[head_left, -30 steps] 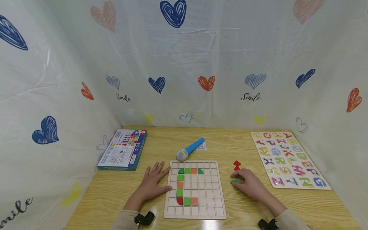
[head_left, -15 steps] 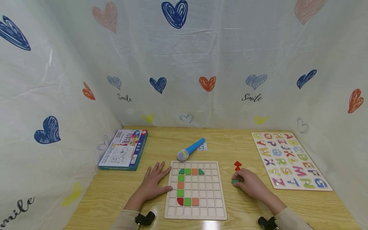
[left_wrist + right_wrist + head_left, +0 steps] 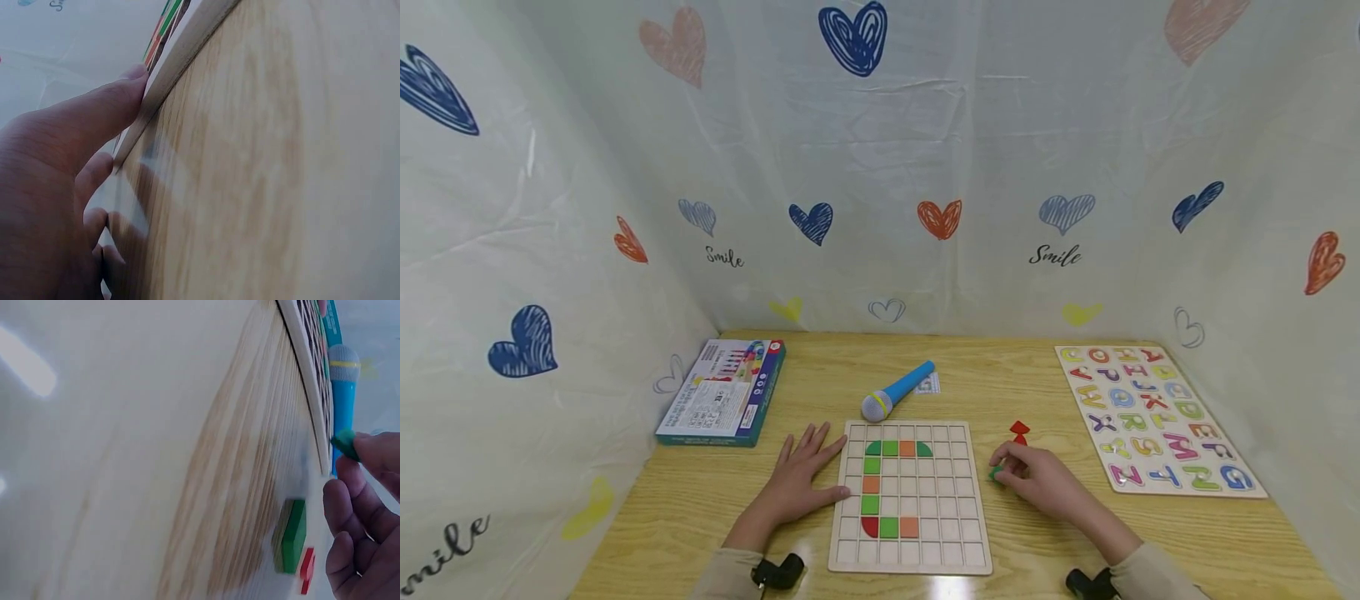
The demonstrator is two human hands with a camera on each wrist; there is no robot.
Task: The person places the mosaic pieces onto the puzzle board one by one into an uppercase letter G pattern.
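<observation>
My right hand point(image 3: 1033, 479) is just right of the wooden grid board point(image 3: 928, 505). In the right wrist view, its thumb and a finger pinch a small green tile point(image 3: 345, 444), raised over the table. Below that hand lie another green tile point(image 3: 294, 536) and red tiles point(image 3: 306, 569). The red tiles point(image 3: 1018, 432) also show beyond the hand in the head view. My left hand point(image 3: 801, 479) rests with spread fingers at the board's left side, and its thumb point(image 3: 119, 100) touches the edge. Green, orange and red tiles point(image 3: 889, 527) sit in the board's squares, forming a C-like outline.
A blue toy microphone point(image 3: 898, 390) lies behind the board, partly over a small printed card point(image 3: 929, 383). At the back left is a flat box point(image 3: 722, 392). An alphabet puzzle board point(image 3: 1157, 417) lies on the right. A heart-printed curtain point(image 3: 880, 167) surrounds the table.
My right hand has lifted the green tile and moved left toward the board. The left hand and the tiles on the board stay where they were.
</observation>
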